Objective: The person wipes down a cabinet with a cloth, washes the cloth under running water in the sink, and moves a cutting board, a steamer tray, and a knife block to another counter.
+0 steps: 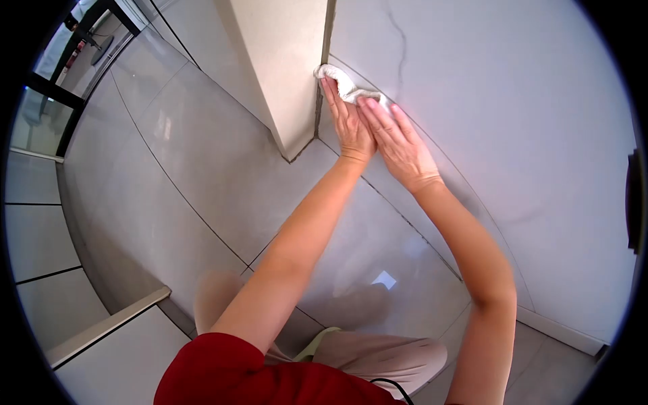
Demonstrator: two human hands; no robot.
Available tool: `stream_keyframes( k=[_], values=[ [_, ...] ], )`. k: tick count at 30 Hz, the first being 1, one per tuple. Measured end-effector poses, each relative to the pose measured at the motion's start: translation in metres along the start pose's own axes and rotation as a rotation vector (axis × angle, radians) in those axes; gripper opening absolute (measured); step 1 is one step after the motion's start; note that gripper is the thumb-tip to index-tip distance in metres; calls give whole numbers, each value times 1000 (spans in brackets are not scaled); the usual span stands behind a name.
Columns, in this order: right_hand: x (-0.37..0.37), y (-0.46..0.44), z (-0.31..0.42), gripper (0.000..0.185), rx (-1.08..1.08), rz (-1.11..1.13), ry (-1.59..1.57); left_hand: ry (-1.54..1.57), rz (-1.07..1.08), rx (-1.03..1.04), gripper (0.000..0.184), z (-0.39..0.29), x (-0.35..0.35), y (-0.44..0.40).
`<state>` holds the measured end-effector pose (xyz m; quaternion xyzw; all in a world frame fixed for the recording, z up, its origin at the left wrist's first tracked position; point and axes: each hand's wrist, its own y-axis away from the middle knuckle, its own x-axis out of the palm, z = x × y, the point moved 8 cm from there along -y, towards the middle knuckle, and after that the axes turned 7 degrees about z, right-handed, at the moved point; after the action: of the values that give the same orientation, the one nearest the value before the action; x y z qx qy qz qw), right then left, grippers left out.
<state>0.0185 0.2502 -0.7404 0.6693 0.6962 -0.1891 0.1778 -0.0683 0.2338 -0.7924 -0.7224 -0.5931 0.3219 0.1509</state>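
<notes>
Red sleeve point(209, 368) is showing nearest, at seven o'clock. Near one o'clock, the left hand point(352, 129) and right hand point(405, 143) are lying flat along the wall point(526, 135), fingers narrowly spaced; a white cloth point(343, 82) is bunching at twelve, under and beyond their fingertips, beside a pillar point(287, 74).

A black-framed glass panel point(42, 123) stands beyond glossy grey floor tiles point(192, 182), with a dark object point(634, 202) at far right.
</notes>
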Motion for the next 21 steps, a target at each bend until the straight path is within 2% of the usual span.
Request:
stream_keyframes(
  k=[2,8,10,14,16,18,20,21],
  values=[
    [8,-8,20,65,-21,0,-37,-162,30,173,57,6,-1,8],
    [33,-9,62,60,-173,96,48,-314,218,66,52,49,13,45],
    [45,-4,82,59,-329,167,130,-288,326,-95,52,66,21,60],
    [50,1,96,60,-248,123,72,-224,354,-142,53,70,22,75],
    [56,7,103,60,-284,126,83,-318,431,-94,56,79,39,94],
    [69,22,118,59,-338,164,95,-174,529,-375,58,104,63,131],
    [89,48,141,59,-401,207,94,-87,548,-405,60,124,84,174],
    [98,64,152,59,-437,267,118,24,575,-495,59,129,89,194]
  ],
)
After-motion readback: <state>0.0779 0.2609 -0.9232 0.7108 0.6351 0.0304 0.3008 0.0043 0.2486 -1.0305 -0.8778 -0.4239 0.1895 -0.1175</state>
